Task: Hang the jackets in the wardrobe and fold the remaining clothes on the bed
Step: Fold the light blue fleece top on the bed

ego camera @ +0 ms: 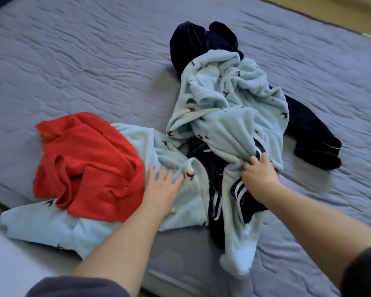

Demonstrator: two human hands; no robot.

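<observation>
A heap of clothes lies on the grey quilted bed (pixel 94 61). A light blue fleece garment (pixel 223 108) with small dark prints sprawls across the middle. A red top (pixel 88 163) lies crumpled on its left part. A black garment with white stripes (pixel 240 194) is tangled under the fleece near the front. A dark navy garment (pixel 201 41) stretches behind the fleece toward the right. My left hand (pixel 162 189) rests flat, fingers straight, on the blue fleece beside the red top. My right hand (pixel 257 174) grips a bunched fold of the blue fleece.
The bed's front edge (pixel 180 281) runs just below my forearms. A pale surface (pixel 9 264) shows at the lower left beyond the mattress. A strip of yellowish floor (pixel 351 16) lies past the bed's far right edge.
</observation>
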